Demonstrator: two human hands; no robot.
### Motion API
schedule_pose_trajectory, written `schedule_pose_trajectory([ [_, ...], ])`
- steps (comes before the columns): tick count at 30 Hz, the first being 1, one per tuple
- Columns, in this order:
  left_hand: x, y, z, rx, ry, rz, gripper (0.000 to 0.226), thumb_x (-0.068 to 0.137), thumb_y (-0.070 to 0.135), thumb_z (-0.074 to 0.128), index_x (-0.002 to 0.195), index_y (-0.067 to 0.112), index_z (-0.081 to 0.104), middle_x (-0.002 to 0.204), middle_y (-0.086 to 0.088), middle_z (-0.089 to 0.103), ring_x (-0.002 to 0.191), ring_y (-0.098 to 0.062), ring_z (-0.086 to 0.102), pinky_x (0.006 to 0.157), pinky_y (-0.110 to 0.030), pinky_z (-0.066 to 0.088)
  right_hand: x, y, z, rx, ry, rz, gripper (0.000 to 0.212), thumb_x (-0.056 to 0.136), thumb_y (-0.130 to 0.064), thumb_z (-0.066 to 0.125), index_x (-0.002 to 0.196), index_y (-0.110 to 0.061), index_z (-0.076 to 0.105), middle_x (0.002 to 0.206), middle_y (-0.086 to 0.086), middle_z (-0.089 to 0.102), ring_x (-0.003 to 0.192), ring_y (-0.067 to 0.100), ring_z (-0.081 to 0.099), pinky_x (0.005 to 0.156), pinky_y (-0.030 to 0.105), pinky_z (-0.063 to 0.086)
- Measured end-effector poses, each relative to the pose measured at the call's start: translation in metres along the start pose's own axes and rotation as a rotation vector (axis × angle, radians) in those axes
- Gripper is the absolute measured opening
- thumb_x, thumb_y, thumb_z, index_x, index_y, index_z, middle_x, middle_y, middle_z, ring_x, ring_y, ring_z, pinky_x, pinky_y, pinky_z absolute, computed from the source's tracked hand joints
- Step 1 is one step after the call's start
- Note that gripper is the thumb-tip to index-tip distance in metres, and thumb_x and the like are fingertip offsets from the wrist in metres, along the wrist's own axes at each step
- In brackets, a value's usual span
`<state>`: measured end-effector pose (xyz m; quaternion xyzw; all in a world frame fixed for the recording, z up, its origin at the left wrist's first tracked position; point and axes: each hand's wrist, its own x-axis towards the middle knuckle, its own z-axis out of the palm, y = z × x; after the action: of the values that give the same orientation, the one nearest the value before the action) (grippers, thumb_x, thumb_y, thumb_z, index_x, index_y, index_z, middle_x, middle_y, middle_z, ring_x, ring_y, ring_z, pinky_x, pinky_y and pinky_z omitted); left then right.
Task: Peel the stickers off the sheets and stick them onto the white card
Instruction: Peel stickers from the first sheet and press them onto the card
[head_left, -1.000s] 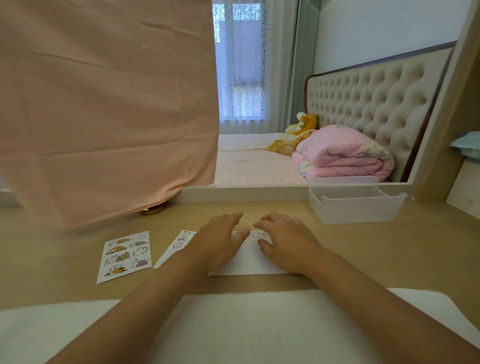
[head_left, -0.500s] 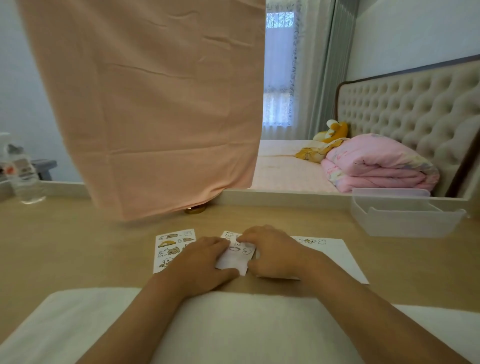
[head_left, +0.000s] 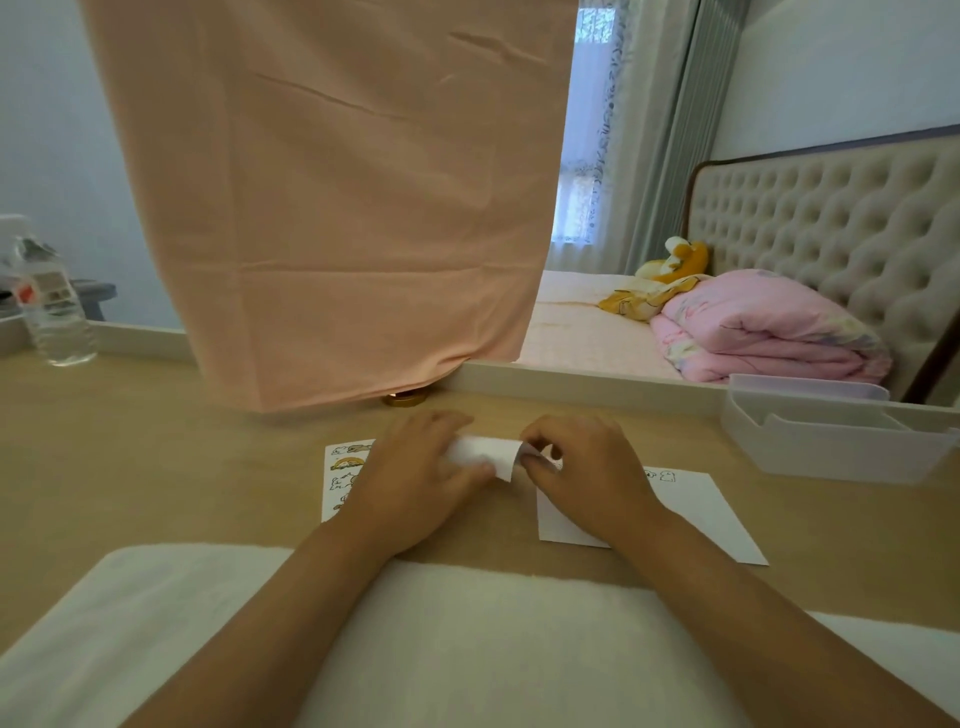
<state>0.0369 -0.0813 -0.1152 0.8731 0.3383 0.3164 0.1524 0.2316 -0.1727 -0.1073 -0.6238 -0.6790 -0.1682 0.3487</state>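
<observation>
A small sticker sheet (head_left: 485, 453) is lifted off the wooden desk and curled, its white back showing. My left hand (head_left: 415, 483) grips its left side. My right hand (head_left: 587, 467) pinches at its right edge with thumb and fingertips. Another sticker sheet (head_left: 340, 470) with coloured animal stickers lies flat at the left, partly under my left hand. The white card (head_left: 696, 514) lies on the desk at the right, partly under my right hand, with a few small stickers near its top edge.
A folded white towel (head_left: 467, 639) lies under my forearms at the desk's near edge. A clear plastic tray (head_left: 831, 441) stands at the right. A water bottle (head_left: 52, 312) stands far left. A peach cloth (head_left: 337, 208) hangs over the desk's back.
The hands picked the small sticker sheet up from beside the card; it went from lying flat to lifted and curled between both hands. The camera view swung left.
</observation>
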Motion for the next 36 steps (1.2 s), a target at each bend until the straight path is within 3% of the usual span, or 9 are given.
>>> schedule_pose_trajectory([
  [3,-0.005,0.011,0.002,-0.038,0.224,-0.068,0.051,0.083,0.050,0.067,0.125,0.024,0.057,0.125,0.007,0.055,0.116,-0.017,0.046,0.095,-0.029,0.035,-0.001,-0.002,-0.002,-0.051,0.146,-0.078,0.009,0.081,-0.016,0.074,0.086,-0.023,0.074,0.080,-0.013,0.069,0.071,0.009,0.061,0.070,0.031,0.048],
  [6,-0.008,0.028,-0.005,-0.176,0.308,-0.222,0.019,0.087,0.045,0.064,0.084,0.028,0.055,0.085,0.011,0.060,0.083,-0.016,0.055,0.072,-0.034,0.042,-0.001,-0.002,-0.001,-0.158,0.218,-0.114,0.015,0.079,-0.009,0.073,0.090,-0.020,0.075,0.082,-0.005,0.066,0.067,0.016,0.058,0.062,0.030,0.044],
  [9,-0.013,0.043,-0.008,-0.286,0.159,-0.354,0.046,0.092,0.052,0.048,0.063,0.017,0.053,0.061,0.004,0.058,0.067,-0.020,0.057,0.061,-0.032,0.039,-0.002,-0.003,-0.002,-0.217,0.261,-0.144,0.015,0.081,-0.007,0.068,0.089,-0.016,0.076,0.077,0.000,0.060,0.058,0.021,0.051,0.054,0.030,0.042],
  [12,-0.018,0.052,-0.004,-0.289,0.018,-0.373,0.049,0.094,0.059,0.046,0.072,0.023,0.070,0.075,0.010,0.070,0.076,-0.009,0.063,0.072,-0.031,0.047,-0.002,-0.008,-0.005,-0.281,0.286,-0.196,0.010,0.084,-0.009,0.066,0.085,-0.013,0.075,0.073,0.003,0.056,0.055,0.023,0.048,0.050,0.030,0.040],
  [15,-0.017,0.057,-0.001,-0.544,0.015,-0.418,0.028,0.093,0.053,0.056,0.084,0.032,0.073,0.090,0.015,0.073,0.085,-0.008,0.065,0.075,-0.029,0.046,-0.002,-0.014,-0.006,-0.300,0.289,-0.270,0.009,0.087,-0.011,0.067,0.084,-0.013,0.076,0.072,0.004,0.057,0.056,0.022,0.050,0.050,0.030,0.039],
  [21,-0.015,0.055,-0.008,-0.791,0.074,-0.556,0.014,0.091,0.029,0.067,0.084,0.025,0.078,0.087,0.017,0.075,0.071,-0.006,0.065,0.059,-0.020,0.042,-0.002,-0.017,-0.004,-0.281,0.256,-0.344,0.010,0.086,-0.012,0.070,0.090,-0.018,0.076,0.076,0.002,0.057,0.062,0.020,0.048,0.053,0.032,0.036],
  [28,-0.015,0.055,-0.011,-0.765,-0.005,-0.552,0.019,0.093,0.038,0.066,0.085,0.025,0.077,0.086,0.015,0.076,0.076,-0.006,0.068,0.073,-0.029,0.044,-0.001,-0.014,-0.008,-0.290,0.255,-0.415,0.014,0.093,-0.017,0.064,0.096,-0.016,0.078,0.080,0.003,0.062,0.063,0.022,0.053,0.051,0.033,0.042],
  [31,-0.016,0.053,-0.009,-0.750,0.041,-0.568,0.018,0.093,0.034,0.067,0.083,0.022,0.077,0.085,0.012,0.075,0.068,-0.002,0.067,0.068,-0.025,0.043,-0.005,-0.014,-0.009,-0.188,0.080,-0.314,0.034,0.081,-0.032,0.076,0.113,-0.021,0.076,0.100,0.000,0.065,0.079,0.018,0.059,0.061,0.031,0.047],
  [36,-0.014,0.046,-0.008,-0.762,0.088,-0.570,0.015,0.094,0.039,0.064,0.092,0.029,0.075,0.089,0.013,0.075,0.073,-0.005,0.067,0.071,-0.026,0.046,-0.009,-0.021,-0.006,0.109,-0.027,0.042,0.045,0.088,-0.053,0.055,0.121,-0.028,0.072,0.107,-0.012,0.060,0.095,0.005,0.056,0.075,0.025,0.050],
])
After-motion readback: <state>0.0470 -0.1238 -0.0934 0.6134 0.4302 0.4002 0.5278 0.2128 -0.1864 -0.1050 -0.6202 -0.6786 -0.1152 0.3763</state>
